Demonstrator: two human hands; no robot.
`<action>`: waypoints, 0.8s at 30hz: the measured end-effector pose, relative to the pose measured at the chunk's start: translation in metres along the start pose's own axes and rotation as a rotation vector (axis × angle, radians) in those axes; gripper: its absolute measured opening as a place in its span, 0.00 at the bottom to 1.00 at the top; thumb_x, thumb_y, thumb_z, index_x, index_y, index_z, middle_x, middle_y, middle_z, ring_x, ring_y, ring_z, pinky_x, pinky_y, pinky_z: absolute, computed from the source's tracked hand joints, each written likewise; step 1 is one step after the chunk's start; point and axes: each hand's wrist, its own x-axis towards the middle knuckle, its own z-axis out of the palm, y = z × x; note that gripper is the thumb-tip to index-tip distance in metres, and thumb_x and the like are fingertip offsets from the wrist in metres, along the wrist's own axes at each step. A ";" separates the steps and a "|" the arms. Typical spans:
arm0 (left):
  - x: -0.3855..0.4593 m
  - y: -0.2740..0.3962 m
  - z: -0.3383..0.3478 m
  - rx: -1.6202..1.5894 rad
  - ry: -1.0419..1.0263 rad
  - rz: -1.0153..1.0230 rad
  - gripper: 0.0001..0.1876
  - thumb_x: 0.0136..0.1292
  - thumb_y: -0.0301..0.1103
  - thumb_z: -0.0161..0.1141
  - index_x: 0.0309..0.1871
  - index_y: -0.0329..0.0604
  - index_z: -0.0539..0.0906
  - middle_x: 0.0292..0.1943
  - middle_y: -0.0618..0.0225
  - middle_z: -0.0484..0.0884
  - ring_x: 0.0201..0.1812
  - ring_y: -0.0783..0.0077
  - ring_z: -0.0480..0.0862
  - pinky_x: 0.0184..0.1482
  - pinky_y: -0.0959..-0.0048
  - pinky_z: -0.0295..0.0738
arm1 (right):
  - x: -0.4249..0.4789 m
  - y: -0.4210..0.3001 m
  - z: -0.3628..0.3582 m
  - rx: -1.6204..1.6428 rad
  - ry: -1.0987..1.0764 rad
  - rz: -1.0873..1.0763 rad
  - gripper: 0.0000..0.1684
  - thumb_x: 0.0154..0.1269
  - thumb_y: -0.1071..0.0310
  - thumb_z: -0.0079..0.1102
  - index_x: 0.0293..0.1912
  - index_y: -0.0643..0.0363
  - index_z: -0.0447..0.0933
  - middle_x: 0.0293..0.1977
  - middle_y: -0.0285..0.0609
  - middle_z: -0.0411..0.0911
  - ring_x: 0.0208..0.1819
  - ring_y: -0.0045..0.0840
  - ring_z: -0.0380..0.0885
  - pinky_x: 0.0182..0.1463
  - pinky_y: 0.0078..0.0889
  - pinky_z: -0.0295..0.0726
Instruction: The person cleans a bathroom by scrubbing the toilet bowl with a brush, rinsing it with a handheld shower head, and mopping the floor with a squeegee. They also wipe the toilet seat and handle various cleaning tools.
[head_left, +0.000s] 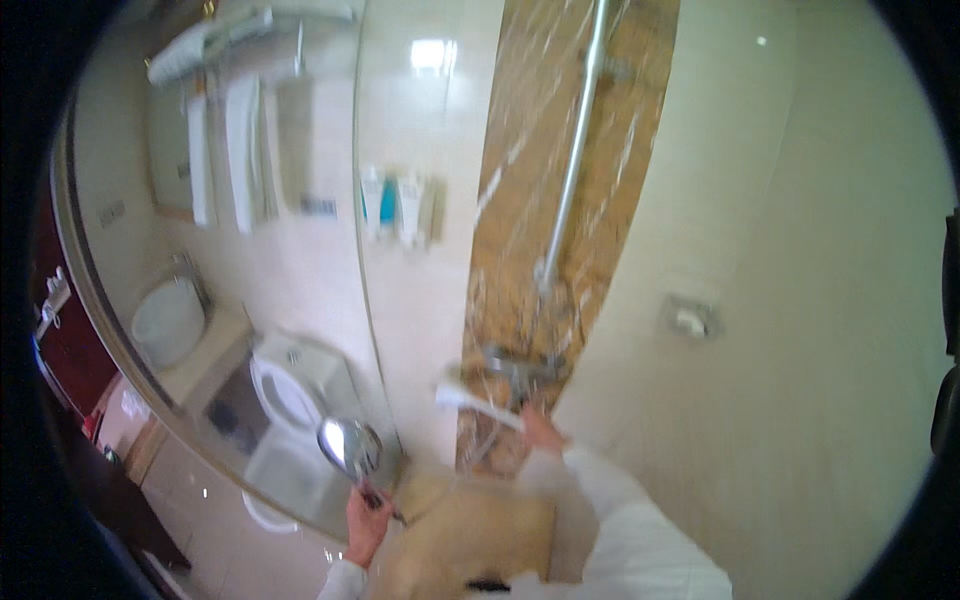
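Observation:
In my left hand (367, 523), at the lower middle, is a chrome handheld shower head (350, 448), its round head pointing up beside the glass. My right hand (541, 430) grips the handle of a white brush (474, 403), whose head points left, just below the chrome shower mixer tap (517, 364). The mixer is fixed to a brown marble-look wall strip (562, 172). Above it runs a metal shower rail (576, 150). Part of the shower hose is blurred near the wall's foot.
A glass panel edge (361, 225) separates the shower from the toilet (300, 390) and washbasin (169, 322). Dispensers (412, 206) hang on the wall left of the marble strip. A soap dish (690, 318) is on the right wall. White towels (244, 154) hang at upper left.

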 end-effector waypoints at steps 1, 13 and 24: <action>0.008 0.015 0.014 -0.089 -0.076 0.041 0.13 0.46 0.22 0.63 0.34 0.38 0.70 0.25 0.68 0.75 0.27 0.76 0.75 0.32 0.75 0.71 | -0.029 0.037 0.002 -0.052 -0.069 0.135 0.18 0.50 0.66 0.59 0.40 0.65 0.71 0.38 0.57 0.69 0.47 0.46 0.68 0.51 0.45 0.68; 0.153 0.215 0.013 0.321 -0.364 0.301 0.16 0.51 0.31 0.63 0.34 0.39 0.65 0.24 0.59 0.71 0.28 0.56 0.74 0.31 0.63 0.69 | -0.219 -0.053 -0.011 0.035 0.285 0.175 0.19 0.62 0.60 0.49 0.50 0.60 0.67 0.42 0.50 0.71 0.43 0.40 0.70 0.44 0.40 0.71; 0.199 0.506 0.133 0.355 -0.628 0.993 0.15 0.50 0.30 0.63 0.34 0.36 0.67 0.26 0.57 0.70 0.29 0.62 0.72 0.32 0.62 0.67 | -0.334 -0.005 0.014 0.118 -0.134 0.632 0.23 0.66 0.58 0.46 0.58 0.56 0.60 0.57 0.48 0.60 0.59 0.41 0.54 0.60 0.51 0.55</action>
